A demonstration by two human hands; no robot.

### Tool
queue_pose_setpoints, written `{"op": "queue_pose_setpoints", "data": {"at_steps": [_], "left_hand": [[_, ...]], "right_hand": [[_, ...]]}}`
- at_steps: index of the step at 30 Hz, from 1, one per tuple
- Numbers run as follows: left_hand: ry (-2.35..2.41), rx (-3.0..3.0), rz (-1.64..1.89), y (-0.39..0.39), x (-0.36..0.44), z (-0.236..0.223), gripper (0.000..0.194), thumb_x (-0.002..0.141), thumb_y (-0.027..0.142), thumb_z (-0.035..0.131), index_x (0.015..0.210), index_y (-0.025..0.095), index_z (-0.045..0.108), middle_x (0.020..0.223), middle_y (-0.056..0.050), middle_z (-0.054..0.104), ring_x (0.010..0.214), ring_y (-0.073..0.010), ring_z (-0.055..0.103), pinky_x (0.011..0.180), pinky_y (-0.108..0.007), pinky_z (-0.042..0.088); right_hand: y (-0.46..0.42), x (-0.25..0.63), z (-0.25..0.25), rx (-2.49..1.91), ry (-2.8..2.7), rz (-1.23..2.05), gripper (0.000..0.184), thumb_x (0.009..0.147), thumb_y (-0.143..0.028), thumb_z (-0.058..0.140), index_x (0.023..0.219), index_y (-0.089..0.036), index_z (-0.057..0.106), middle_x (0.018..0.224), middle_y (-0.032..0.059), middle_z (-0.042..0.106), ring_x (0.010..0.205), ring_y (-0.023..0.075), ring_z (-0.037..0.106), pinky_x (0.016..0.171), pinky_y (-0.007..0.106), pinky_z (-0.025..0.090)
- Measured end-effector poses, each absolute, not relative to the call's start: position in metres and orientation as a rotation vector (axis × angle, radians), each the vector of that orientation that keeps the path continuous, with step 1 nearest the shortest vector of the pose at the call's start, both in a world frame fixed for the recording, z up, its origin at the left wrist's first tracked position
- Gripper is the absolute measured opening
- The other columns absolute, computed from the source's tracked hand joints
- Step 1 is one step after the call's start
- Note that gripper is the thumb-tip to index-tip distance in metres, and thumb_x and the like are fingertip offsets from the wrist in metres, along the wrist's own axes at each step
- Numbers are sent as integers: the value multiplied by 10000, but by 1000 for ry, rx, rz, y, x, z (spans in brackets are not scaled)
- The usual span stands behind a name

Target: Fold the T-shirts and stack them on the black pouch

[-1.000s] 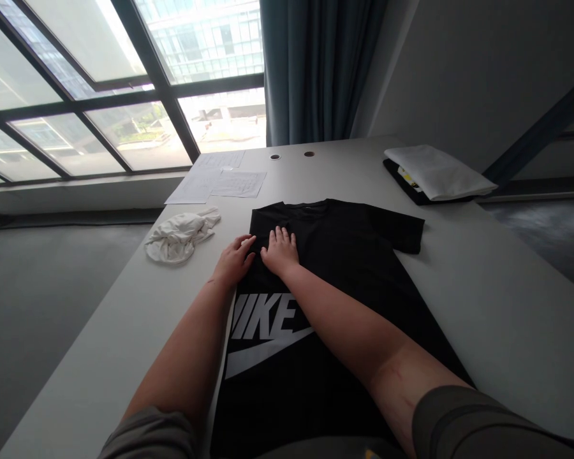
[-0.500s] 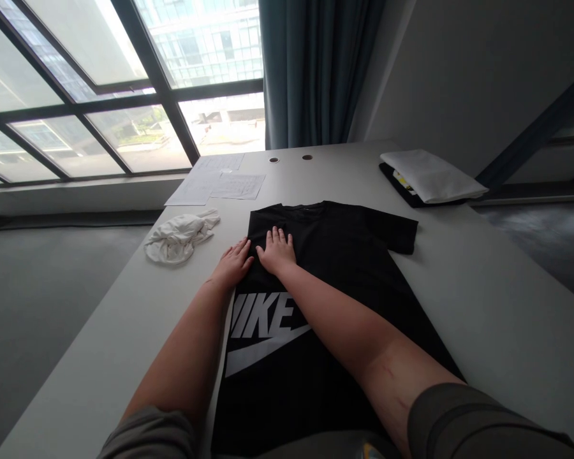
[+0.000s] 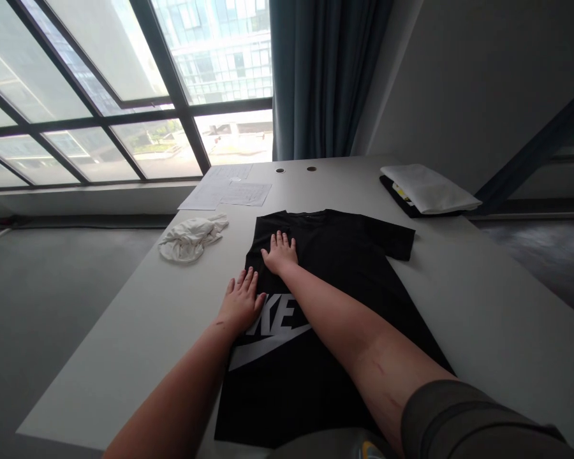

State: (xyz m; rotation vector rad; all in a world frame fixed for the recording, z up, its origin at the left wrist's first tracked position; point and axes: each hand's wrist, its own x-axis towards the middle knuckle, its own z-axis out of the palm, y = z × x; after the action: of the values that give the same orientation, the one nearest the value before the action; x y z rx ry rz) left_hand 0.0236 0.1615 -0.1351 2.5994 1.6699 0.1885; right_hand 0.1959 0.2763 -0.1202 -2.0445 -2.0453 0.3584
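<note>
On the black T-shirt [image 3: 335, 252] we read KE [image 3: 286, 312] in large grey capitals, above a grey swoosh [image 3: 264, 349]; our left hand [image 3: 242, 306] lies over the left end of the lettering. The fine print on the paper sheets [image 3: 246, 193] is too small for us to make out.

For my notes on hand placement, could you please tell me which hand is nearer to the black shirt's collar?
Right. The right hand lies flat on the shirt, below the collar; the left hand is farther down, at the shirt's side by the lettering.
</note>
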Motion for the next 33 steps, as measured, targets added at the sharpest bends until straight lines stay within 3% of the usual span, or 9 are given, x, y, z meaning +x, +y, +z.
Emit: {"op": "queue_pose_setpoints", "data": {"at_steps": [4, 7, 10, 14, 18, 24, 29, 33], "left_hand": [[1664, 2605, 190, 141, 6, -133, 648, 1033, 482, 428, 1633, 251, 350, 1699, -90, 299, 1574, -316, 271, 1268, -539, 237], [1629, 2601, 152, 133, -4, -130, 655, 1035, 483, 428, 1632, 225, 355, 1705, -91, 278, 1580, -307, 258, 1273, -535, 234], [1591, 2606, 140, 125, -14, -130, 648, 1039, 475, 428, 1635, 232, 349, 1708, -79, 269, 1583, -290, 253, 1278, -530, 231], [1557, 2620, 169, 111, -31, -132, 634, 1036, 466, 446, 1632, 269, 358, 1707, -61, 279, 1579, -275, 268, 1281, -516, 237], [1547, 2597, 189, 104, -42, -133, 610, 1028, 443, 459, 1616, 297, 389, 1692, -41, 326, 1568, -259, 299, 1280, -497, 258], [1571, 2565, 277, 112, -44, -133, 583, 1005, 445, 492, 1573, 318, 464, 1660, -38, 401, 1531, -276, 374, 1259, -512, 306], [1554, 2583, 295, 116, -46, -137, 566, 1005, 448, 485, 1560, 332, 482, 1650, -29, 420, 1518, -278, 398, 1252, -510, 324], [1544, 2593, 287, 115, -53, -139, 577, 1006, 460, 478, 1563, 313, 482, 1644, -40, 429, 1519, -279, 398, 1256, -506, 324]], "right_hand": [[263, 198, -115, -1789, -2120, 163, 697, 1045, -475, 412, 1674, -249, 216, 1756, 83, 27, 1610, 323, 49, 1263, 610, 56], [258, 200, -113, -1542, -2387, 197, 565, 1071, -483, 373, 1619, -349, 357, 1736, 21, 209, 1605, 282, 124, 1256, 639, 17], [262, 201, -114, -1545, -2502, 332, 558, 1077, -531, 333, 1594, -337, 409, 1705, 31, 305, 1587, 284, 204, 1245, 670, 33], [264, 201, -115, -1575, -2502, 368, 588, 1064, -576, 342, 1606, -352, 380, 1723, 31, 250, 1597, 289, 173, 1248, 665, 49], [260, 202, -113, -1491, -2448, 228, 591, 1072, -515, 362, 1632, -331, 325, 1734, 36, 211, 1602, 262, 154, 1270, 599, 84], [260, 198, -110, -1495, -2557, 297, 533, 1072, -483, 379, 1582, -334, 424, 1688, 30, 346, 1573, 254, 257, 1263, 635, 67], [253, 209, -108, -1510, -2565, 283, 577, 1056, -546, 400, 1592, -332, 413, 1741, 38, 188, 1599, 292, 161, 1251, 657, 90], [244, 271, -97, -1564, -2509, 173, 594, 1062, -538, 406, 1626, -369, 327, 1753, 23, 134, 1613, 277, 71, 1257, 629, 69]]}}
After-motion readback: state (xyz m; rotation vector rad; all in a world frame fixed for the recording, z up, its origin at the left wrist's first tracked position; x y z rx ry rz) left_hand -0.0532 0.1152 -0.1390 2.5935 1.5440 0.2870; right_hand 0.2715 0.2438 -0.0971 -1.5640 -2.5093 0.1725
